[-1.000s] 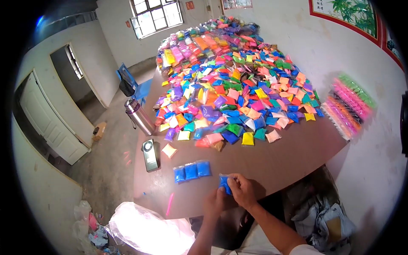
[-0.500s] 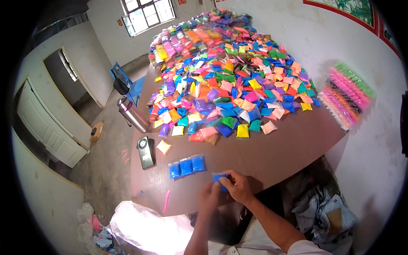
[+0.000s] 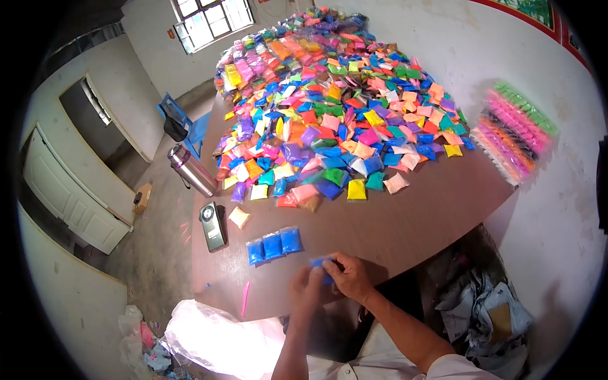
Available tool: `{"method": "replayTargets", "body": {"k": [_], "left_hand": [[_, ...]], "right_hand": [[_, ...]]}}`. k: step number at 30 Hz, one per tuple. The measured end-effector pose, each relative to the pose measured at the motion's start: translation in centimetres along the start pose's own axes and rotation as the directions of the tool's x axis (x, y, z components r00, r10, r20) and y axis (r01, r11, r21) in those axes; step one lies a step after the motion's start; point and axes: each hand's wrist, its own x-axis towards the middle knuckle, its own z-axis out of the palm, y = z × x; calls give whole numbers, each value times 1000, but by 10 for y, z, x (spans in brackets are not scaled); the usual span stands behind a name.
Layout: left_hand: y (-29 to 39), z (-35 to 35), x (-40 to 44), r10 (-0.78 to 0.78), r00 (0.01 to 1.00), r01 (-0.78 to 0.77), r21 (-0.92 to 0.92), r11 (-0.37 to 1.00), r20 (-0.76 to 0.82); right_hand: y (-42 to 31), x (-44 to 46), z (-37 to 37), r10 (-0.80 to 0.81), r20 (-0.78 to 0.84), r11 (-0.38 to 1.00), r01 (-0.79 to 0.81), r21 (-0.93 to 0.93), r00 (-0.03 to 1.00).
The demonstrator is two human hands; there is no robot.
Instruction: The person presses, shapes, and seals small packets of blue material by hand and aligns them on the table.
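Observation:
Near the table's front edge, my right hand grips a small blue packet between thumb and fingers. My left hand is against the packet's left side, its fingers smeared by motion, so its grip is unclear. Fingers cover much of the packet. To the left of my hands, a row of three blue packets lies flat on the table. A pink plastic tool, slim and knife-like, lies closer to the front edge.
A large heap of colourful packets covers the far part of the brown table. At left stand a steel thermos and a dark speaker-like device, beside a peach packet. A clear plastic bag hangs below the front edge.
The view has shifted slightly, so the table's contents appear a little further left. My left hand is more blurred, and both hands stay together at the blue packet.

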Motion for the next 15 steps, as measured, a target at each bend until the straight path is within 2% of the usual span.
{"method": "replayTargets", "body": {"k": [2,4,6,7,9,10,12,14,15], "left_hand": [[2,2,0,-19,1000,20,-103,994,5],[0,3,2,30,1000,-30,-136,990,-5],[-2,0,3,80,997,-82,-168,982,-18],[-4,-3,2,-1,1000,-2,-187,982,-14],[-11,-8,2,-82,997,79,-206,975,-7],[-16,-10,3,-52,999,48,-183,982,-14],[-17,-10,3,-23,1000,19,-161,987,-19],[-11,-9,2,-79,997,77,-104,992,-17],[-2,-7,1,-80,997,77,-105,992,-17]], "right_hand": [[2,0,-1,44,31,999,-44,8,999],[6,3,3,-180,-9,979,179,-103,984],[-1,3,2,-243,-6,957,239,-167,970],[-5,2,3,-304,0,927,296,-230,953],[-2,5,6,-337,6,913,329,-243,941],[-1,5,6,-370,10,897,360,-257,929],[0,4,6,-315,15,926,310,-216,949],[0,2,4,-260,24,950,260,-175,965],[-3,1,3,-184,20,968,185,-171,983]]}}
